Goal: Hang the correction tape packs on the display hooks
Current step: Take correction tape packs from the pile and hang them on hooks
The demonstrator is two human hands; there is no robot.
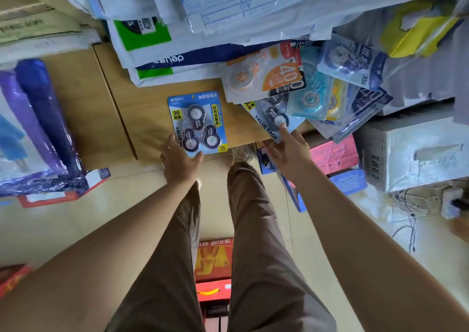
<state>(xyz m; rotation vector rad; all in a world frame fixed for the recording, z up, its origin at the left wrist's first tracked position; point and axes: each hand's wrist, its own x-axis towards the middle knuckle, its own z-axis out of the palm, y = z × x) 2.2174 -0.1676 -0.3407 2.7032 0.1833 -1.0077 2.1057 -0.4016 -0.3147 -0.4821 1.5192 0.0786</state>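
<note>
Fingers of left hand (pixel 180 161) pinch blue pack (pixel 196 118) at its near edge; right hand (pixel 288 150), forefinger straight, touches second pack (pixel 266 127).

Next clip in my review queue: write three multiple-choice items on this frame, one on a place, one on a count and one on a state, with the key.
1. Where does the blue value pack at the left hand lie?
A. flat on the cardboard box top
B. on the floor
C. on a display hook

2. How many round tape dispensers show in that pack?
A. two
B. three
C. five

3. What is the right hand doing?
A. hanging idle beside the leg
B. touching a second value pack with its index fingertip
C. holding a pack up to a hook

Key:
1 A, the pack lies flat on the brown board.
2 B, one dispenser shows above and two below.
3 B, the outstretched index fingertip rests on that pack.
</note>
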